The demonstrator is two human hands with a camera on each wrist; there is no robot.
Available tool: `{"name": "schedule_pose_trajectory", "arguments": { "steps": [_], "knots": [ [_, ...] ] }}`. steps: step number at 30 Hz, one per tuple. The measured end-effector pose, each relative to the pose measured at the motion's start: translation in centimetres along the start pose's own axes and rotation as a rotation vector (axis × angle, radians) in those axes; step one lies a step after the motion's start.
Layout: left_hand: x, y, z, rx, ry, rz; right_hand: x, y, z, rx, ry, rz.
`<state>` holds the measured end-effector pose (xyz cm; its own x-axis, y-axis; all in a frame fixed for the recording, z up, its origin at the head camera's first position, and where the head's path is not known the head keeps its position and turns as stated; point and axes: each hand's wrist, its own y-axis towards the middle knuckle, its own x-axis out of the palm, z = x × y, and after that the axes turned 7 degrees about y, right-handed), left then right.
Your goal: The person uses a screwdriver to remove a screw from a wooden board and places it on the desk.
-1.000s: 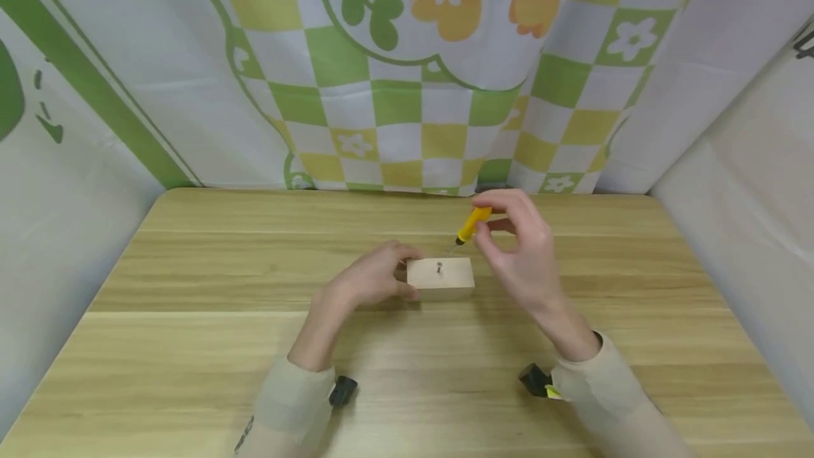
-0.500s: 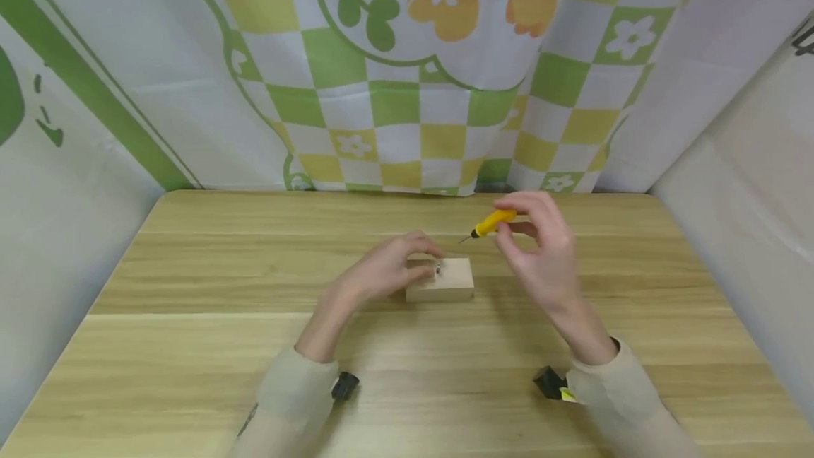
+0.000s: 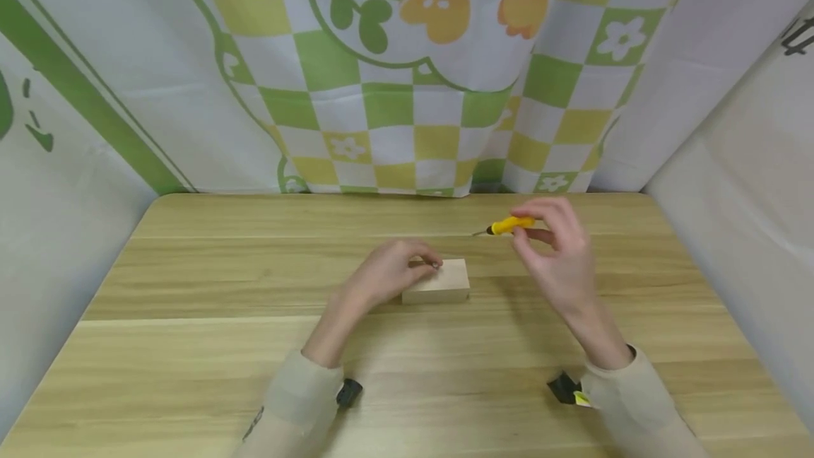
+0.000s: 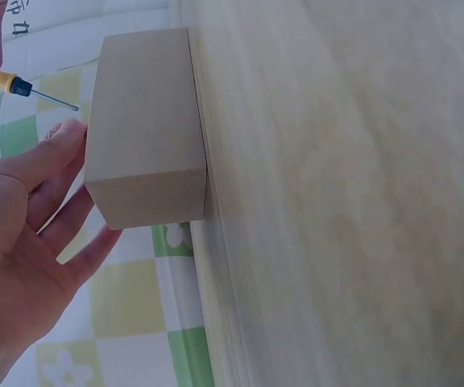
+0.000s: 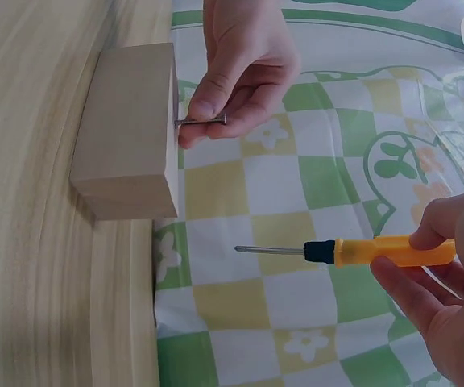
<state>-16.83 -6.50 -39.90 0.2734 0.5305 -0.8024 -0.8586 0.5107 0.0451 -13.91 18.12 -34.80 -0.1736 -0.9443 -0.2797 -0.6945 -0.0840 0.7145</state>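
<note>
A pale wooden block [image 3: 439, 294] lies on the table. My left hand [image 3: 386, 276] is at its top, thumb and index finger pinching a metal screw [image 5: 217, 120] that stands up from the block's top face. How deep its tip sits is hidden. To the right and farther back, my right hand [image 3: 561, 260] holds a yellow screwdriver [image 3: 512, 225] between thumb and fingers. Its thin metal shaft [image 5: 268, 250] points left, apart from screw and block. In the left wrist view the block [image 4: 145, 113] hides part of the left fingers.
The wood-grain table [image 3: 210, 359] ends at the back against a checked, flowered curtain [image 3: 388, 104]. Pale fabric walls stand at both sides. A black wrist camera [image 3: 349, 393] sits on the left wrist, another black camera [image 3: 563, 387] on the right.
My right hand has drawn the screwdriver away from the block to the right, its shaft tilting nearer level. My left hand has gone from the block's left end to pinch the screw.
</note>
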Motion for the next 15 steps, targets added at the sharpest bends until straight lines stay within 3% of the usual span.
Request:
{"name": "schedule_pose_trajectory", "arguments": {
  "steps": [15],
  "knots": [
    [0.7,0.1,0.8,-0.104,-0.018,0.098,-1.3,-1.5,1.2,0.006,-0.055,-0.03]
  ]
}}
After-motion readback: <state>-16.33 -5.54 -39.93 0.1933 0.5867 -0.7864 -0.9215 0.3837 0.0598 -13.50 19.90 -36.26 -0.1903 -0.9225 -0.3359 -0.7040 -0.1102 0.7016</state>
